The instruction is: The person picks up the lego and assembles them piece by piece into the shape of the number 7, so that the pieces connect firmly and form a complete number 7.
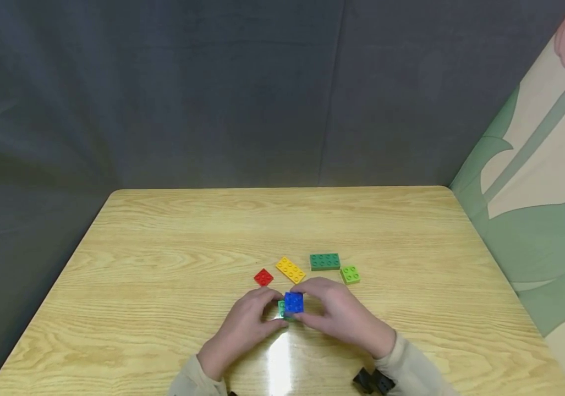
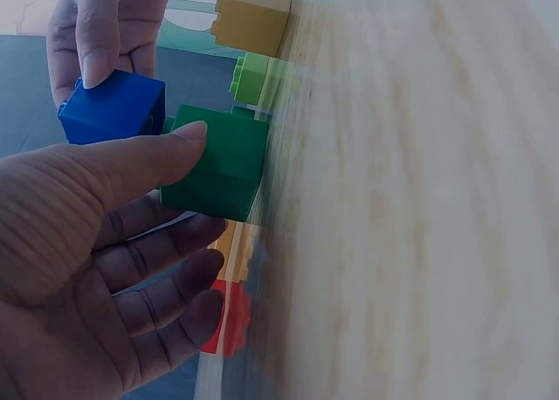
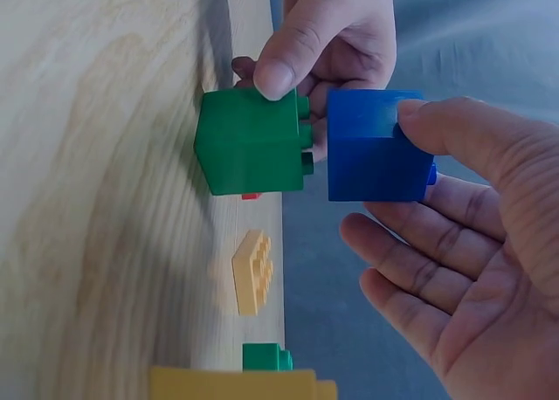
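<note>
the right hand (image 1: 339, 314) pinches the blue block (image 1: 294, 302) between thumb and fingers; its grip is spaced to the block's width. the left hand (image 1: 243, 320) pinches the green block (image 3: 251, 145) likewise, thumb on one face, fingers on the opposite side. the blue block sits directly above the green block, off the tabletop (image 1: 163, 247), its underside facing the green block's studs; a narrow gap separates them in the right wrist view. beyond the hands, from left to right, lie the red block (image 1: 263, 277), the yellow block (image 1: 290, 270), the dark green block (image 1: 324, 262) and, just beside its near right corner, the light green block (image 1: 350, 275). a second yellow block (image 3: 236, 385) enters at the lower edge of the right wrist view. two black objects (image 1: 363, 380) lie beside the right sleeve (image 1: 408, 366). a dark cloth (image 1: 237, 99) hangs behind the tabletop.
</note>
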The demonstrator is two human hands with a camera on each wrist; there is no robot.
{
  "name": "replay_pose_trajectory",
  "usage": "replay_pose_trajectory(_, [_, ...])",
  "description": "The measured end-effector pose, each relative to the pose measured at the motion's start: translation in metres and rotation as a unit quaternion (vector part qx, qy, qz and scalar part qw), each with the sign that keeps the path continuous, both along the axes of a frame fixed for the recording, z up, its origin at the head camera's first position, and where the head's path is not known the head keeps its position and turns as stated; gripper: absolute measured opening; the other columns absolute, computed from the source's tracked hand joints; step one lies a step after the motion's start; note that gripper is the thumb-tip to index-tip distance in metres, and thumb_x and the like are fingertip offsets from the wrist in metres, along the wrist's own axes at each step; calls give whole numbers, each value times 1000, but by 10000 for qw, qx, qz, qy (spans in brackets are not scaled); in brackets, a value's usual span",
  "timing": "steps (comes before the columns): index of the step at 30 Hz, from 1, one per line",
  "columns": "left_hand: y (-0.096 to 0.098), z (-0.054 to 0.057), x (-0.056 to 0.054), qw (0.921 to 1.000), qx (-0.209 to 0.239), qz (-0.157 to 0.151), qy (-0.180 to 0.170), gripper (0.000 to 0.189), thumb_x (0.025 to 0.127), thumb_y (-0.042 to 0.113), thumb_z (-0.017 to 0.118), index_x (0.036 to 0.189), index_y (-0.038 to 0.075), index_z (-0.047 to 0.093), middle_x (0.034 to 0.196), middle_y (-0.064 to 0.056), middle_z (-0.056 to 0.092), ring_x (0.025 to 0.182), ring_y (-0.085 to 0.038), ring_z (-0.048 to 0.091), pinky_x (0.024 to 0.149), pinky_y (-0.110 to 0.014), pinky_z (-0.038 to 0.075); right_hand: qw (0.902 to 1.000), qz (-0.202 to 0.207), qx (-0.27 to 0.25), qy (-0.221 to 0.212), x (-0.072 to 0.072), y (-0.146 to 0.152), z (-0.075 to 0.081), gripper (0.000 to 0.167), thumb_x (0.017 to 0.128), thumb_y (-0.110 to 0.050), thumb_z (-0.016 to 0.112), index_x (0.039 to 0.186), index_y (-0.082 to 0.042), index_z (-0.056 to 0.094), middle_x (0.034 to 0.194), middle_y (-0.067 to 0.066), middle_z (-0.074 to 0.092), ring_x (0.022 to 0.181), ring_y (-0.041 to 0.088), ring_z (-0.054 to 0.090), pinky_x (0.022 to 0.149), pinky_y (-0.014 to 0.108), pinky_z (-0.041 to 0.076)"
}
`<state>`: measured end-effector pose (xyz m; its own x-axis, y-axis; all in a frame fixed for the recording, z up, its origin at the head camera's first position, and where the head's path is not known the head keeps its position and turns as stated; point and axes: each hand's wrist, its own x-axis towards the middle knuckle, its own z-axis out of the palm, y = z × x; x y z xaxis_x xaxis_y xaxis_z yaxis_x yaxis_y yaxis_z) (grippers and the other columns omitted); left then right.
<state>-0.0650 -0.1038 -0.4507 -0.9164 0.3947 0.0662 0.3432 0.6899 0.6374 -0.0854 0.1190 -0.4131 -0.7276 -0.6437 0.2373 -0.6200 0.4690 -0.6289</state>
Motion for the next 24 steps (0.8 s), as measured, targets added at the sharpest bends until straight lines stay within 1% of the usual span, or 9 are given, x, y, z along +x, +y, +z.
replay_pose_trajectory(7, [0, 0, 0, 10000, -7, -3, 17, 40, 81, 32, 80, 114, 13, 67, 104, 8, 62, 90, -9, 55, 83, -31, 49, 9999, 126, -74, 49, -1, -5, -2, 31, 86, -27, 77, 114, -16, 68, 108, -9, 67, 101, 8, 61, 89, 34, 51])
replay_pose_trajectory(18, [0, -1, 0, 10000, 46, -21, -12, 38, 81, 33, 79, 112, 15, 67, 99, 10, 60, 86, -9, 54, 79, -29, 48, 9999, 129, 71, -29, -4, -7, -5, 32, 86, -26, 76, 115, -17, 67, 109, -10, 67, 102, 8, 61, 90, 34, 51])
replay_pose_trajectory(24, [-1, -1, 0, 10000, 23, -18, -6, 38, 81, 33, 79, 113, 15, 67, 102, 10, 61, 90, -10, 55, 82, -31, 49, 9998, 164, 104, -57, -5, -9, -4, 33, 86, -25, 77, 116, -16, 67, 110, -9, 67, 103, 8, 61, 90, 34, 51])
